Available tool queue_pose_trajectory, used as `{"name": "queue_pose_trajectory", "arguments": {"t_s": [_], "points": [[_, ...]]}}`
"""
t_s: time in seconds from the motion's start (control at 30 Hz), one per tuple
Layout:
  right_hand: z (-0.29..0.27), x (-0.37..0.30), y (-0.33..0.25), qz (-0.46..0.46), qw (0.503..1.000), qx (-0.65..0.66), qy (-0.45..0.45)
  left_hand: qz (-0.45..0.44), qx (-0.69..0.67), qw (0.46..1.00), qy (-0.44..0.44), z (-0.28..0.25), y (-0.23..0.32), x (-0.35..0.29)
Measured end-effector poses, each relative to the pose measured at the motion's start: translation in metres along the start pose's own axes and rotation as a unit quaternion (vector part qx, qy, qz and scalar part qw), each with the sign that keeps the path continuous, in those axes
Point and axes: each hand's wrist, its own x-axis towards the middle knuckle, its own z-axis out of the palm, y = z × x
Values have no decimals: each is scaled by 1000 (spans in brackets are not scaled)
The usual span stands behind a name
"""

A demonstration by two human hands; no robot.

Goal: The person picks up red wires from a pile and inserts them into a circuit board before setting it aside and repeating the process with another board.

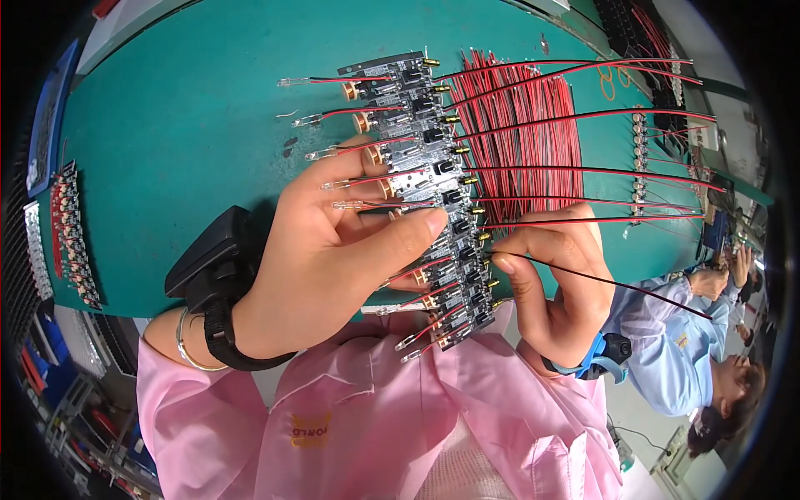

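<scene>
My left hand (329,262) is closed round a long panel of small circuit boards (437,169), thumb on its face and fingers behind, tilted above the bench. Small clear LEDs (321,155) on red-black leads and copper coils (361,122) stick out along the panel's left side. From several boards, red-black wires (583,169) reach out to the right. My right hand (562,279) pinches a dark wire (637,289) between thumb and forefinger, its near end at the panel's right edge. Whether that end touches the board is hidden by the fingertips.
A fanned bundle of red-black wires (521,125) lies on the green bench mat (208,108) behind the panel. More finished-looking strips (71,233) lie at the left edge, another strip (639,162) at the right. Rubber bands (607,82) lie far right. A co-worker (679,350) in blue sits at right.
</scene>
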Motion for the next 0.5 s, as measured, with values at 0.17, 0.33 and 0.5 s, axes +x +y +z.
{"name": "queue_pose_trajectory", "arguments": {"t_s": [0.17, 0.33, 0.5], "points": [[-1, 2, -1, -1, 1000, -13, -7, -1, 7, 1000, -5, -1, -1, 1], [-2, 3, -2, -3, 1000, -22, -13, -5, 14, 1000, -8, -2, 0, 1], [-3, 4, -3, -11, 999, -43, -22, 0, -1, 1000, -4, -2, -2, 1]]}}
